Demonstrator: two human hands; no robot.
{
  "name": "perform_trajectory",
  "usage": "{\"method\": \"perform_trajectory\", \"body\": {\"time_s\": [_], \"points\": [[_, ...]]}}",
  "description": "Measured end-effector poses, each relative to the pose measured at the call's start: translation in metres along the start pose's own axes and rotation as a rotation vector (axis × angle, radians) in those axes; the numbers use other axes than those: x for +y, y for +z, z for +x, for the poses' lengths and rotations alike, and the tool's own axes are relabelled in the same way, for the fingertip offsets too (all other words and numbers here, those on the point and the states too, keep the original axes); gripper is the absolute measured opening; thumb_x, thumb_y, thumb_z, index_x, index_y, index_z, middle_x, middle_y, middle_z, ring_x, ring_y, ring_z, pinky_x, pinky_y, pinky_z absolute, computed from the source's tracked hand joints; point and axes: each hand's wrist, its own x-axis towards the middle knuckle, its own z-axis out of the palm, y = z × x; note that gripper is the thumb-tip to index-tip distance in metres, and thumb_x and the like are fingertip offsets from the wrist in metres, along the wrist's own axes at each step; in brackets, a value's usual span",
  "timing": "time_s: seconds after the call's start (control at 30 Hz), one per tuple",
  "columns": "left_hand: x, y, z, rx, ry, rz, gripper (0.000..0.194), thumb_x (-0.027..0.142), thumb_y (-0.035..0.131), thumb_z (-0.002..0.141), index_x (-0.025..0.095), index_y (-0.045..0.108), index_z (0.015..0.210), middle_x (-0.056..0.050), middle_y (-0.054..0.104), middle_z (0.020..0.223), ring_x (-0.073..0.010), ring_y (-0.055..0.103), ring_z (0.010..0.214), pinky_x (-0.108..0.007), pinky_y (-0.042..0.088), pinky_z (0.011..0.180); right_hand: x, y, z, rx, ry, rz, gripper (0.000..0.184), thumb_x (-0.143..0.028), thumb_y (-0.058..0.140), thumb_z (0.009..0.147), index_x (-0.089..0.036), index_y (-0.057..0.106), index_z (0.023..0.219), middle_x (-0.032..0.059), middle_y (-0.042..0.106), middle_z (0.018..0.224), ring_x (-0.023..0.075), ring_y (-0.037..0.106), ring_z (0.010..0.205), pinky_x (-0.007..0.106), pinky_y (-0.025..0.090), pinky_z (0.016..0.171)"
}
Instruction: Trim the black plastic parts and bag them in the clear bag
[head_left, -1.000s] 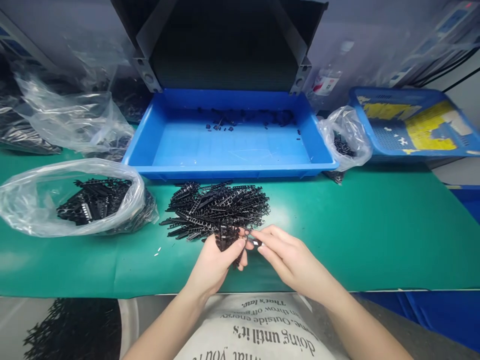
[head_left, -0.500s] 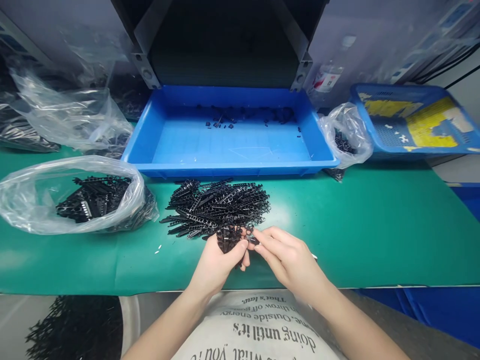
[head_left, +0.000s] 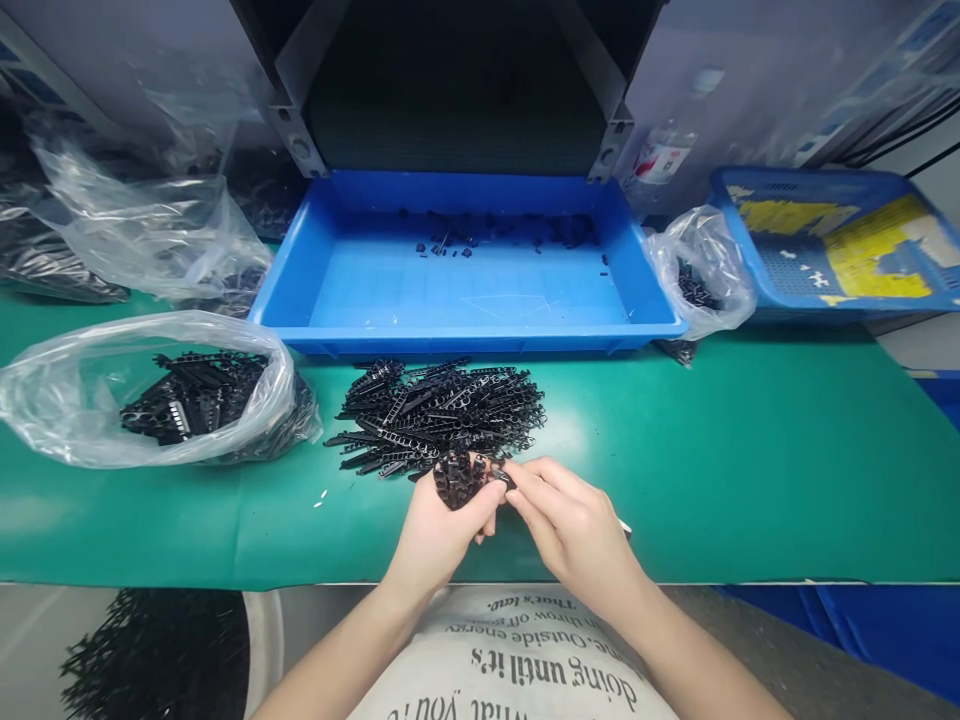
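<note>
My left hand (head_left: 435,530) is closed around a bundle of black plastic strips (head_left: 456,480) with looped edges. My right hand (head_left: 574,510) meets it from the right, thumb and fingertips pinched on a small black plastic piece (head_left: 505,480) beside my left thumb. Whether that piece is joined to the bundle I cannot tell. Just beyond my hands lies a loose pile of similar black plastic strips (head_left: 450,410) on the green work surface (head_left: 750,450). The undersides of both hands are hidden.
Behind the pile stands a blue tray (head_left: 465,338) with small black bits. An open plastic bag (head_left: 292,400) of black parts is at left, a smaller plastic bag (head_left: 739,290) at right. Beyond it sits a blue basket (head_left: 862,300). A round tub (head_left: 262,650) stands below, left.
My fingertips have drawn slightly closer together at the small black piece, and my left thumb now lies against it. The whole view has shifted a little; the pile, bags and tray are otherwise unchanged.
</note>
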Motion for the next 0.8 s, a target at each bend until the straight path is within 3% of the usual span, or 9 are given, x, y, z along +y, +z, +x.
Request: {"method": "perform_trajectory", "body": {"time_s": [0.17,0.27,0.37,0.5,0.63,0.8], "points": [[-0.001,0.002,0.001,0.005,-0.010,-0.100,0.018,0.029,0.056,0.076,0.013,0.052,0.068,0.003,0.046,0.047,-0.0079,0.041,0.044,-0.017,0.035,0.042,0.005,-0.006,0.002,0.020,0.076,0.236,0.023,-0.019,0.041,0.089,-0.017,0.058,0.104,0.0062,0.059,0.087,0.0161,0.057,0.077,0.026,0.048,0.066],[-0.001,0.001,0.001,0.028,-0.078,-0.139,0.022,0.032,0.059,0.073,0.013,0.052,0.068,0.003,0.045,0.045,-0.0076,0.039,0.039,-0.016,0.031,0.037,0.014,-0.014,0.011,0.029,0.177,0.318,0.016,-0.021,0.050,0.084,-0.019,0.061,0.095,0.0025,0.060,0.081,0.0143,0.057,0.071,0.023,0.047,0.065],[-0.002,0.000,0.000,0.002,-0.123,-0.162,0.025,0.035,0.061,0.072,0.013,0.050,0.065,0.003,0.044,0.042,-0.0076,0.038,0.037,-0.016,0.029,0.034,0.034,-0.018,0.031,0.067,0.256,0.180,0.011,-0.020,0.054,0.081,-0.019,0.061,0.089,0.0018,0.060,0.079,0.0154,0.058,0.071,0.025,0.047,0.068],[-0.002,0.003,-0.005,-0.041,-0.132,-0.212,0.026,0.035,0.060,0.072,0.013,0.049,0.065,0.003,0.046,0.045,-0.0069,0.038,0.037,-0.016,0.029,0.034,0.065,-0.015,0.060,0.025,0.251,-0.068,0.014,-0.013,0.056,0.078,-0.018,0.061,0.090,0.0049,0.060,0.087,0.0193,0.057,0.084,0.030,0.044,0.076],[-0.001,0.003,-0.009,-0.054,-0.163,-0.279,0.026,0.035,0.064,0.068,0.012,0.051,0.074,0.000,0.052,0.054,-0.0065,0.040,0.038,-0.016,0.029,0.033,0.080,-0.014,0.078,-0.039,0.214,-0.120,0.020,-0.010,0.058,0.075,-0.019,0.060,0.092,0.0062,0.057,0.091,0.0223,0.055,0.088,0.033,0.044,0.075],[-0.008,-0.002,-0.007,-0.107,-0.190,-0.249,0.032,0.032,0.065,0.067,0.010,0.056,0.087,-0.001,0.053,0.058,-0.0089,0.045,0.043,-0.018,0.033,0.037,0.086,-0.017,0.081,-0.135,0.136,-0.110,0.009,-0.010,0.056,0.077,-0.018,0.058,0.080,0.0038,0.056,0.085,0.0191,0.055,0.082,0.030,0.042,0.074]]}}
